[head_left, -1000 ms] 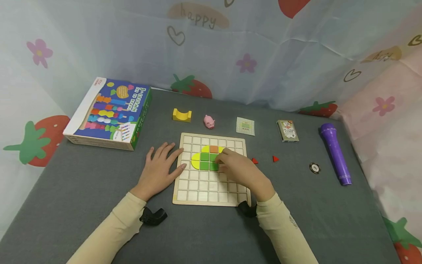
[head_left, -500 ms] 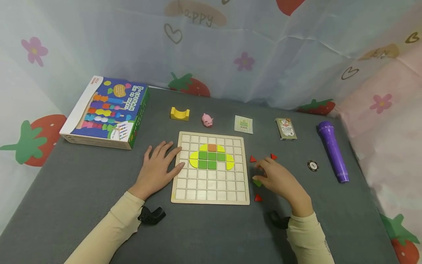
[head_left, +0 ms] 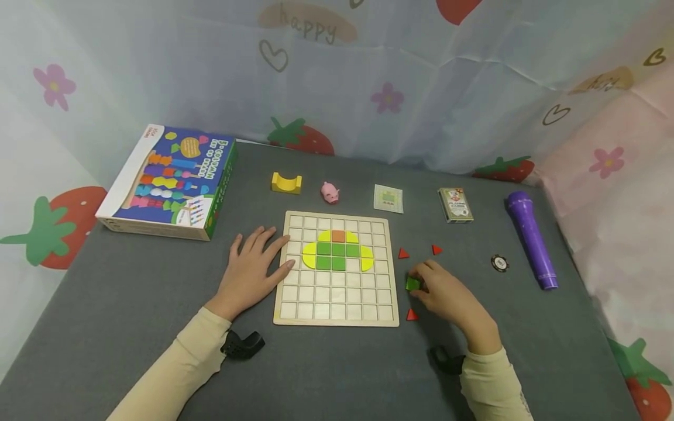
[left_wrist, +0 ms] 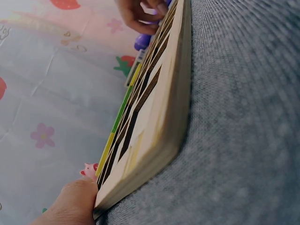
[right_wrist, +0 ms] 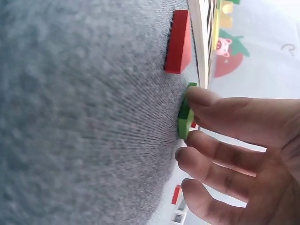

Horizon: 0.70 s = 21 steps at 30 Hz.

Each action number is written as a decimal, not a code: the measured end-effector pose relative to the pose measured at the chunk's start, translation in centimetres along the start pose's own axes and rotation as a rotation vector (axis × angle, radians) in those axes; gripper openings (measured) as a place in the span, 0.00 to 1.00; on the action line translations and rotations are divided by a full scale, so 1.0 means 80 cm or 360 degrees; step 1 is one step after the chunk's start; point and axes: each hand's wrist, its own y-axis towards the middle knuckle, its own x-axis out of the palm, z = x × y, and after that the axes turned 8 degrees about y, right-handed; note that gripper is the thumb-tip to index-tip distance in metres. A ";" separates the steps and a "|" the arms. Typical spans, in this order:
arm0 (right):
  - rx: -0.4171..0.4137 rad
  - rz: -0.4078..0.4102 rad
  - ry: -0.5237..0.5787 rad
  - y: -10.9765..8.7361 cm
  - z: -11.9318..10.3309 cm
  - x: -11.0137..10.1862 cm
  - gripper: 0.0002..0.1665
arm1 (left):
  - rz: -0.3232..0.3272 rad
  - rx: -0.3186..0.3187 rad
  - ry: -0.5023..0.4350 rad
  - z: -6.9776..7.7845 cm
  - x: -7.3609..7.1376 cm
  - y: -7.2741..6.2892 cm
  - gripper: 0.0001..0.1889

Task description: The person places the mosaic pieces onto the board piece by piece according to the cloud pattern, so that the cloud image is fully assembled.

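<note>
My right hand is beside the board, pinching a green square tile at the table surface between thumb and fingers. In the right wrist view the thumb lies over one side of that green tile. My left hand lies spread at the board's left edge, fingertips touching the rim. The wooden grid board holds green square tiles, yellow curved tiles and an orange tile. Red triangle tiles lie near my right hand: one in front, two behind.
Behind the board stand a yellow arched block, a pink pig figure and a pattern card. To the right are a playing-card box, a poker chip and a purple flashlight. A toy box lies at left.
My right hand has moved from the board rightward to the green tile, leaving a yellow curved tile on the board's pattern. The fingers have closed around the green tile. My left hand stays.
</note>
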 end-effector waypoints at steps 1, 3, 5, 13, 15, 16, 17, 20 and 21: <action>-0.0005 0.0000 -0.0007 0.000 0.000 0.000 0.17 | 0.0001 -0.0001 0.0000 0.000 0.000 0.000 0.32; -0.0005 -0.0006 -0.0017 0.000 0.000 -0.001 0.18 | 0.0001 -0.0004 0.0002 0.000 0.001 0.000 0.32; -0.0010 -0.0012 -0.0026 0.001 0.000 -0.002 0.17 | 0.0004 -0.0004 0.0002 -0.001 0.001 0.000 0.32; -0.0046 0.0039 0.0025 0.021 -0.032 -0.013 0.17 | 0.0017 -0.0004 0.0009 -0.004 0.002 -0.001 0.32; -0.0099 0.0034 0.0031 0.030 -0.042 -0.013 0.15 | 0.0012 -0.0002 0.0011 -0.004 0.002 -0.001 0.32; -0.0130 0.0031 0.0024 0.035 -0.047 -0.012 0.15 | 0.0009 -0.0002 0.0009 -0.004 0.002 0.000 0.32; -0.0162 0.0031 0.0020 0.040 -0.051 -0.011 0.14 | 0.0005 0.0000 0.0009 -0.003 0.002 0.000 0.32; -0.0264 0.0026 -0.0012 0.053 -0.062 -0.005 0.12 | -0.0002 0.0006 0.0011 -0.002 0.001 -0.001 0.32; -0.0296 0.0023 -0.0022 0.057 -0.065 -0.003 0.12 | -0.0008 0.0006 0.0010 -0.001 0.001 -0.001 0.32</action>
